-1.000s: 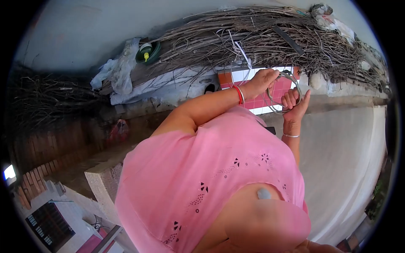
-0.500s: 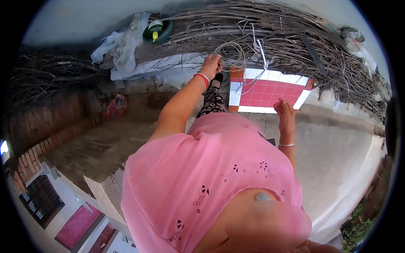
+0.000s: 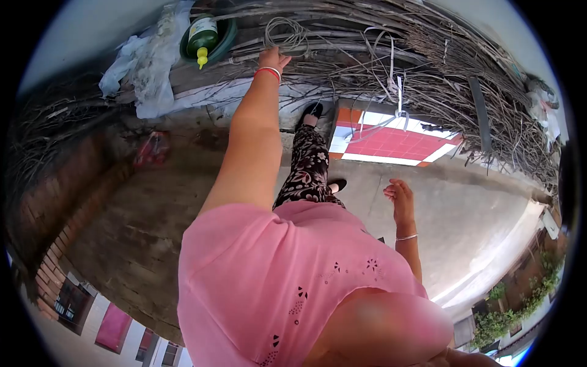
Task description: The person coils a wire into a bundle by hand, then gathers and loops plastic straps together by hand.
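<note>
Head view: the left hand [image 3: 273, 59], which held the wire coil [image 3: 285, 35] in front of the body half a second ago, has swung out to the stick pile [image 3: 422, 52]. The coil now lies against the sticks, at that hand's fingers; whether they grip it, I cannot tell. The right hand [image 3: 400, 197] hangs loosely curled, gripping nothing visible, so the handling seems left-handed now.

Sticks in the far pile [image 3: 403, 52] run out of frame, and whether the left hand [image 3: 272, 59] grips or merely touches the wire coil [image 3: 286, 35] cannot be told. Print on the green bottle [image 3: 202, 41], far left, is too small to read. A blur covers the pink shirt's [image 3: 244, 269] neckline, near right.
</note>
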The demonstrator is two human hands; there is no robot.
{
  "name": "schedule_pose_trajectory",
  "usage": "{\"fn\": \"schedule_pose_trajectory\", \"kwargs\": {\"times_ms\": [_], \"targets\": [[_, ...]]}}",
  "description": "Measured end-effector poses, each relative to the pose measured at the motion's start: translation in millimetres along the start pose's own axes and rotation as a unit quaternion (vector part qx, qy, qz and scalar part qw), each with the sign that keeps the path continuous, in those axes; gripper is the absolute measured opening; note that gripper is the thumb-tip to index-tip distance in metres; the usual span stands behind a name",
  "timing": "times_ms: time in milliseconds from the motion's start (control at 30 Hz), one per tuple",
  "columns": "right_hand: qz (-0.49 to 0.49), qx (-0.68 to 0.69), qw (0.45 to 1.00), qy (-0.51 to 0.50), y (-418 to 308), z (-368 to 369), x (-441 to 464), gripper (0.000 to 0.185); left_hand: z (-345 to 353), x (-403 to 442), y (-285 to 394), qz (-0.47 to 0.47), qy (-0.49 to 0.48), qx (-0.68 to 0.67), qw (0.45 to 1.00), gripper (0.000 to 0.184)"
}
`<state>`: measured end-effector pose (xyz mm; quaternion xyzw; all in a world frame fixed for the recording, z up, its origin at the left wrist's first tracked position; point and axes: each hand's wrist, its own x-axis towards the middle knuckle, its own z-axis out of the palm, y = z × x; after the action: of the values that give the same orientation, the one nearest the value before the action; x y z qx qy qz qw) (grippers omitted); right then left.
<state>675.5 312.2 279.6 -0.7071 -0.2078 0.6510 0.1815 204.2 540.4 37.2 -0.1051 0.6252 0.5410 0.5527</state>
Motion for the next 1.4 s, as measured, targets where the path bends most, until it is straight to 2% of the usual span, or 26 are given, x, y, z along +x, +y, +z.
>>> {"fn": "schedule_pose_trajectory", "kwargs": {"times_ms": [33,233,300,333,367,400,433,500,567,600,733,767,800,867,967,1067,1133,1200,1300,1333,1400], "targets": [[0.006,-0.007,1.0,0.0,-4,3,10,0.024,-1,13,-2,-0.04,0.014,0.007,0.999,0.038],[0.0,-0.026,0.999,0.021,-3,1,78,0.023,0,6,-28,-0.022,-0.028,0.1,0.994,0.031],[-0.028,-0.089,0.994,0.06,-3,-8,113,0.027,-14,5,-36,-0.056,-0.021,0.13,0.99,0.03],[-0.085,-0.139,0.982,0.1,-5,-11,128,0.029,-25,5,-42,-0.066,-0.032,0.143,0.987,0.033],[-0.112,-0.241,0.954,0.14,7,-26,160,0.029,-35,3,-47,-0.073,-0.041,0.155,0.984,0.036],[-0.179,-0.333,0.911,0.165,1,-31,178,0.032,-40,-4,-50,-0.08,-0.043,0.162,0.983,0.034],[-0.213,-0.375,0.883,0.185,1,-39,197,0.037,-45,-19,-51,-0.086,-0.045,0.169,0.981,0.032],[-0.164,-0.384,0.88,0.225,-24,-28,214,0.048,-57,-47,-59,-0.107,-0.054,0.189,0.975,0.029],[-0.188,-0.441,0.844,0.242,-25,-25,241,0.051,-68,-75,-62,-0.135,-0.069,0.222,0.963,0.025],[-0.247,-0.477,0.809,0.239,-28,-19,250,0.05,-77,-89,-68,-0.138,-0.074,0.238,0.959,0.022],[-0.327,-0.575,0.734,0.153,-54,22,265,0.039,-110,-148,-98,-0.155,-0.096,0.291,0.939,0.02],[-0.337,-0.595,0.714,0.152,-57,31,264,0.04,-118,-164,-107,-0.157,-0.097,0.302,0.935,0.02],[-0.302,-0.621,0.712,0.124,-63,38,266,0.042,-124,-178,-117,-0.16,-0.1,0.312,0.931,0.021],[-0.262,-0.604,0.747,0.094,-48,43,296,0.039,-135,-200,-135,-0.18,-0.123,0.318,0.923,0.022],[-0.29,-0.526,0.798,0.046,-30,34,332,0.035,-118,-234,-142,-0.192,-0.127,0.373,0.899,0.022],[-0.23,-0.524,0.818,-0.047,-43,37,302,0.032,-97,-250,-145,-0.164,-0.164,0.428,0.873,0.024],[-0.278,-0.437,0.852,-0.077,-27,36,285,0.029,-81,-250,-148,-0.162,-0.189,0.425,0.87,0.03],[-0.147,-0.311,0.926,-0.156,-21,39,251,0.028,-60,-244,-154,-0.161,-0.198,0.404,0.878,0.035],[-0.163,-0.225,0.92,-0.275,4,42,222,0.027,2,-236,-162,-0.159,-0.212,0.37,0.891,0.062],[-0.138,-0.179,0.929,-0.292,6,46,204,0.026,15,-221,-177,-0.15,-0.203,0.379,0.89,0.071],[-0.024,-0.104,0.955,-0.278,24,53,181,0.026,48,-192,-205,-0.132,-0.173,0.393,0.893,0.088]]}}
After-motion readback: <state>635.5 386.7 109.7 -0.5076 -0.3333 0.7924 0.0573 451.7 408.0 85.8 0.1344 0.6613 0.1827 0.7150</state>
